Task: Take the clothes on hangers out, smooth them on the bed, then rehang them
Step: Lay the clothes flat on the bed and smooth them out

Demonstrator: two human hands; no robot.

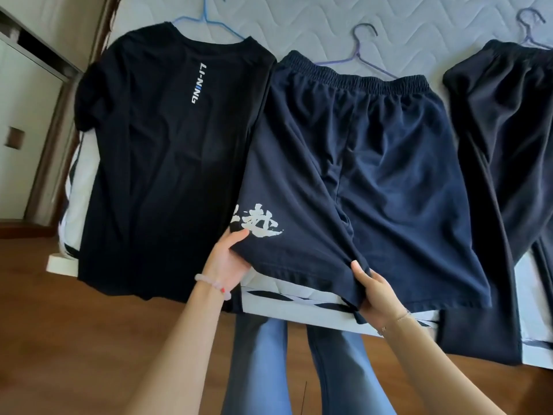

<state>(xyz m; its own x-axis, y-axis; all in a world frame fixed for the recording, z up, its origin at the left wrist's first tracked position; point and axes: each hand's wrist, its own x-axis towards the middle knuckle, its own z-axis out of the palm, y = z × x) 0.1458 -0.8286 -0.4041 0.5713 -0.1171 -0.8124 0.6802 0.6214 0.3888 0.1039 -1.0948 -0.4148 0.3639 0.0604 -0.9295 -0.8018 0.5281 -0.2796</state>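
I see three dark garments laid side by side on the white quilted bed (pixel 299 19). At the left of the frame a black T-shirt (pixel 167 163) with white lettering lies flat, its hem over the bed edge and a blue hanger (pixel 206 19) at its collar. In the centre are navy shorts (pixel 374 163), waistband toward the top by a purple hanger (pixel 359 52). My left hand (pixel 227 259) and right hand (pixel 377 295) grip the hem of the printed leg. At the right, black trousers (pixel 502 145) trail over the edge, with a third hanger (pixel 529 28) above them.
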